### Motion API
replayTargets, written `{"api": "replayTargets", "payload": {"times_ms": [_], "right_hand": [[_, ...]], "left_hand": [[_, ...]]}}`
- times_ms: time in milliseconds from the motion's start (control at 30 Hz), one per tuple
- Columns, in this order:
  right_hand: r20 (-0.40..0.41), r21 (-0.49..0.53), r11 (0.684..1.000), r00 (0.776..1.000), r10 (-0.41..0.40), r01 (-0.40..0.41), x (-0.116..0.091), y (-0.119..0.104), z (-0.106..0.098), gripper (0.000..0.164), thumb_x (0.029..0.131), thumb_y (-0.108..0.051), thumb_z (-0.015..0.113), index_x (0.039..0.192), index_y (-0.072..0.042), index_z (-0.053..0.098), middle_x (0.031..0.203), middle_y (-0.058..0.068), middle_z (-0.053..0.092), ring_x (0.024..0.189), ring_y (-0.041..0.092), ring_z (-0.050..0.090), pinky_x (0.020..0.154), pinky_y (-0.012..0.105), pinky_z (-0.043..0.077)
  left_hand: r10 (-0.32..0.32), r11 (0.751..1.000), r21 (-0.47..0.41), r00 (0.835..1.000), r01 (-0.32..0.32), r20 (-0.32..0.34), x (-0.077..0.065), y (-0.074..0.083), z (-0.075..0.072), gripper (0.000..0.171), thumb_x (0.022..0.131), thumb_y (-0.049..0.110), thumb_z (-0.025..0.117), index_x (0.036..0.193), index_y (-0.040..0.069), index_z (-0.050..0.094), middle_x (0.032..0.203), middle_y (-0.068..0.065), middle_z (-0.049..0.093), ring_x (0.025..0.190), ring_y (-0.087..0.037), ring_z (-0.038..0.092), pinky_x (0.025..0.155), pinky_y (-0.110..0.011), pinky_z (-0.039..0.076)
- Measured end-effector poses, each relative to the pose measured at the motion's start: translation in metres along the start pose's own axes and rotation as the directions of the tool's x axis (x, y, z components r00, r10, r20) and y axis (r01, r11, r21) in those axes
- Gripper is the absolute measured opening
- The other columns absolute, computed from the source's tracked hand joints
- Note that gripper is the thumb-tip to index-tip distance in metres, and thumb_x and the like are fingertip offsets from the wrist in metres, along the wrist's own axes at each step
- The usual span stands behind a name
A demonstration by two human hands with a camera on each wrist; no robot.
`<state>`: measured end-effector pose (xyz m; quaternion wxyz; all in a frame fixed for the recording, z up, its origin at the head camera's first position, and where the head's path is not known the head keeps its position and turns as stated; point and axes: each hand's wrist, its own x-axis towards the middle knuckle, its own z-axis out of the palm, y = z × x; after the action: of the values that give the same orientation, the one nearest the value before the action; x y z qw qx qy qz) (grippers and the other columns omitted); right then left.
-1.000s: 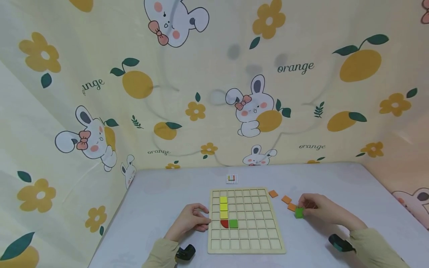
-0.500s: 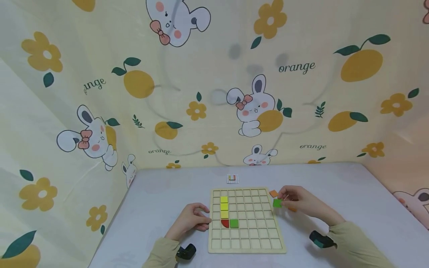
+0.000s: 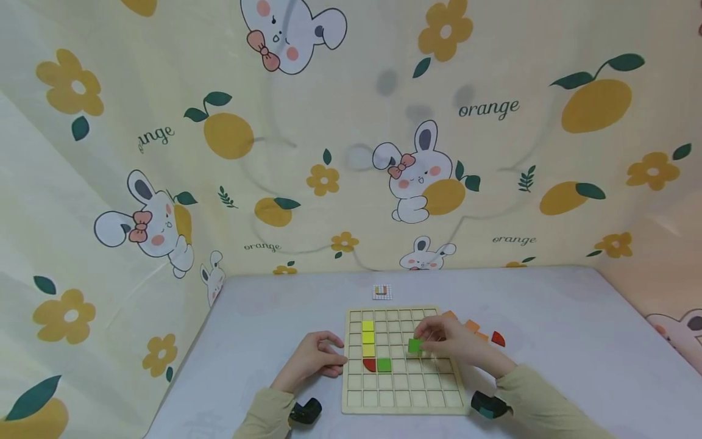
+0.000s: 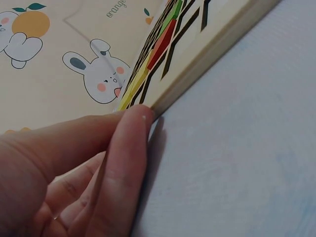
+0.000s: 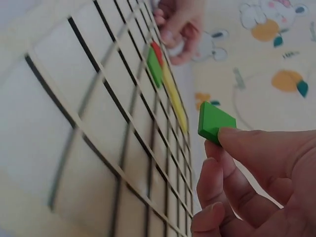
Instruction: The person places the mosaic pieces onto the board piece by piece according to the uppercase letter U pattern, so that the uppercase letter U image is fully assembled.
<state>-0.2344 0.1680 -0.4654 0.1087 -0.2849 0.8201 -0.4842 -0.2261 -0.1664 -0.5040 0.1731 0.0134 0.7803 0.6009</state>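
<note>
Between thumb and fingers my right hand (image 3: pixel 460 342) pinches a green square tile (image 5: pixel 216 121), above the right-middle part of the wooden grid board (image 3: pixel 403 410). In the right wrist view the tile is tilted and apart from the board. My left hand (image 3: pixel 315 360) rests beside the board's left edge, its fingertips touching the rim; the left wrist view shows thumb (image 4: pixel 126 163) and index finger close together there. On the board, several yellow square tiles (image 3: pixel 368 338) form a column. Below them sits a red quarter-round tile (image 3: pixel 370 365), with another green tile (image 3: pixel 384 365) to its right.
Right of the board lie several orange tiles (image 3: pixel 472 327), partly behind my right hand, and a red quarter-round tile (image 3: pixel 498 339). A small pattern card (image 3: pixel 382 292) lies behind the board on the white table (image 3: pixel 285 305). A printed curtain (image 3: pixel 329 122) surrounds the table.
My right hand has carried the green tile leftward from beside the orange tiles to above the board. The loose red tile has come into view. My left hand stays at the board's edge.
</note>
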Motion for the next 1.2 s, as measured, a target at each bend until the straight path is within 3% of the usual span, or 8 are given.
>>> {"api": "replayTargets", "payload": {"times_ms": [267,500,967,1200], "right_hand": [[0.025,-0.004,1.0,0.999,0.024,-0.024,0.008,0.003,0.023,0.013,0.086,-0.004,0.07,0.096,-0.011,0.067,0.088,0.001,0.063,0.077,0.014,0.056,0.065,0.022,0.05],[-0.011,-0.049,0.997,0.998,0.062,-0.062,0.011,0.002,0.037,0.01,0.085,-0.004,0.07,0.092,-0.012,0.069,0.082,-0.001,0.063,0.072,0.015,0.056,0.061,0.023,0.049],[-0.061,-0.131,0.99,0.997,0.049,-0.056,0.012,0.005,0.047,0.011,0.083,-0.008,0.073,0.089,-0.017,0.069,0.077,-0.008,0.059,0.067,0.012,0.052,0.056,0.024,0.047],[-0.071,-0.135,0.99,0.997,0.032,-0.042,0.011,-0.001,0.049,0.008,0.083,-0.006,0.073,0.088,-0.011,0.07,0.077,-0.006,0.06,0.065,0.01,0.051,0.055,0.022,0.045]], "left_hand": [[0.006,1.0,-0.005,1.0,-0.006,0.005,0.0,0.001,-0.001,0.031,0.077,0.002,0.078,0.102,0.001,0.061,0.076,-0.012,0.069,0.058,-0.017,0.067,0.055,-0.031,0.059],[0.012,1.0,-0.006,1.0,-0.012,0.006,0.0,0.0,-0.001,0.031,0.077,0.002,0.078,0.102,0.0,0.061,0.075,-0.012,0.069,0.057,-0.016,0.066,0.055,-0.03,0.059],[-0.01,1.0,0.015,1.0,0.01,-0.007,-0.003,0.003,0.001,0.031,0.077,0.002,0.077,0.104,0.001,0.06,0.075,-0.011,0.069,0.058,-0.016,0.067,0.055,-0.03,0.059],[-0.003,1.0,0.014,1.0,0.003,-0.002,-0.002,0.005,0.001,0.031,0.077,0.001,0.078,0.102,0.001,0.061,0.075,-0.011,0.069,0.058,-0.016,0.067,0.055,-0.03,0.059]]}}
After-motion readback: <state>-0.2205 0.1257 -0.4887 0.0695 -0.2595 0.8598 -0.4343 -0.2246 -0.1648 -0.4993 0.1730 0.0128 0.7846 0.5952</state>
